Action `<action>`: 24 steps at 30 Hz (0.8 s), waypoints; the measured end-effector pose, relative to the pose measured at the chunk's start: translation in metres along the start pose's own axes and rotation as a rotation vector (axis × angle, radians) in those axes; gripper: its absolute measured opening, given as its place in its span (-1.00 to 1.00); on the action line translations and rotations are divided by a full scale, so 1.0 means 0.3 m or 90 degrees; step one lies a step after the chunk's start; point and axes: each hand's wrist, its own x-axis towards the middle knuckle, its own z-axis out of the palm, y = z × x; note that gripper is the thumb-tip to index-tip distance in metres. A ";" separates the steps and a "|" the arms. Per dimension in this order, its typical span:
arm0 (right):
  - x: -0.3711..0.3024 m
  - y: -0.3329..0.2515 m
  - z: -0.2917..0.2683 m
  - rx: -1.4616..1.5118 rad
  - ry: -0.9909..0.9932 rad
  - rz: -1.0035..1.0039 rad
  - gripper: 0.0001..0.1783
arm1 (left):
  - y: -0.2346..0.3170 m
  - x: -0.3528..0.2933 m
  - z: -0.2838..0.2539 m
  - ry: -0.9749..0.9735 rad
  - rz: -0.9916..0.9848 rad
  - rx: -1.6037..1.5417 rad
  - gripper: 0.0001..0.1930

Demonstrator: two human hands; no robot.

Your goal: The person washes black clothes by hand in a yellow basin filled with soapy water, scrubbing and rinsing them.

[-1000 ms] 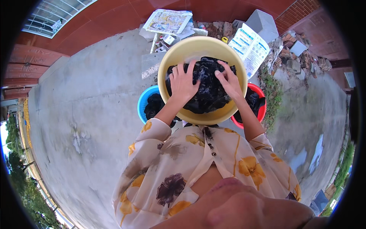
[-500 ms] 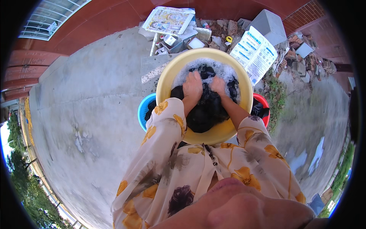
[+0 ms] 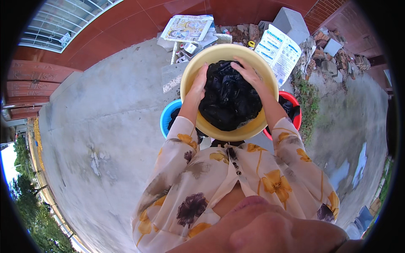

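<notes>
Grey concrete ground (image 3: 97,126) filled most of the view, with a red tiled wall (image 3: 139,17) at the far side, toward 12 o'clock. Nearest to the camera, at 6 o'clock, was the person's floral blouse (image 3: 236,181), cream with yellow and dark flowers, and both sleeves went up from it toward the centre.

Just beyond the blouse stood a yellow basin (image 3: 230,133), large and round, holding a heap of wet black cloth (image 3: 228,101). The left hand (image 3: 199,82) lay at the 9 o'clock side of the heap, against the inner wall of the basin, with fingers spread open and pressed flat on the cloth. The right hand (image 3: 249,71) rested on top of the heap at about 1 o'clock, fingers also stretched open and pressing on the cloth, not closed around it.

Partly hidden under the yellow basin were two smaller basins. A blue basin (image 3: 168,118) showed at 8 o'clock of it and a red basin (image 3: 293,109) at 4 o'clock; both held some dark cloth.

Farther away, at 12 o'clock, a printed newspaper (image 3: 187,27) lay on a low pile of things. A white printed sack (image 3: 278,48) lay at 1 o'clock, just beside the rim of the yellow basin. Behind it stood a grey concrete block (image 3: 293,19), and broken bricks and rubble (image 3: 333,55) spread toward 2 o'clock, next to some green weeds (image 3: 310,105).
</notes>
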 end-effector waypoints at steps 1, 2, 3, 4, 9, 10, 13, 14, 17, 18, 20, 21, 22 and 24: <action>0.028 0.042 0.072 -0.051 -0.008 0.009 -0.51 | -0.043 0.133 -0.030 -0.025 0.006 0.006 -0.38; 0.042 0.072 0.116 -0.103 -0.008 0.025 -0.48 | -0.065 0.173 0.008 -0.015 0.023 0.023 -0.34; 0.014 0.045 0.164 -0.051 -0.009 -0.053 -0.49 | -0.084 0.202 0.031 0.004 0.045 0.038 -0.28; -0.025 0.006 0.207 0.005 -0.008 -0.138 -0.49 | -0.127 0.244 0.034 0.097 0.178 0.093 -0.34; -0.165 -0.100 0.291 -0.252 0.170 -0.130 -0.56 | -0.348 0.447 -0.048 0.139 0.299 0.013 -0.69; -0.135 -0.070 0.265 -0.185 0.193 -0.139 -0.56 | -0.339 0.375 0.026 0.134 0.309 0.013 -0.72; -0.098 -0.097 0.309 -0.124 0.232 -0.245 -0.54 | -0.314 0.439 -0.035 0.044 0.379 -0.021 -0.81; -0.164 -0.126 0.401 -0.196 0.231 -0.296 -0.52 | -0.314 0.541 -0.206 -0.023 0.433 -0.060 -0.84; -0.128 -0.136 0.276 -0.097 0.186 -0.187 -0.53 | -0.324 0.356 0.043 0.105 0.425 0.023 -0.80; -0.091 -0.102 0.243 -0.112 0.208 -0.168 -0.54 | -0.287 0.249 0.119 0.152 0.428 0.060 -0.77; -0.084 -0.081 0.313 -0.171 0.288 -0.248 -0.55 | -0.187 0.210 0.093 0.047 0.255 -0.055 -0.73; -0.120 -0.093 0.376 -0.185 0.305 -0.299 -0.56 | -0.196 0.316 -0.027 0.007 0.278 0.024 -0.71; -0.152 -0.132 0.415 -0.194 0.258 -0.288 -0.55 | -0.213 0.415 -0.158 0.013 0.334 0.142 -0.69; -0.107 -0.129 0.331 -0.215 0.215 -0.218 -0.51 | -0.253 0.383 -0.064 0.150 0.289 0.139 -0.67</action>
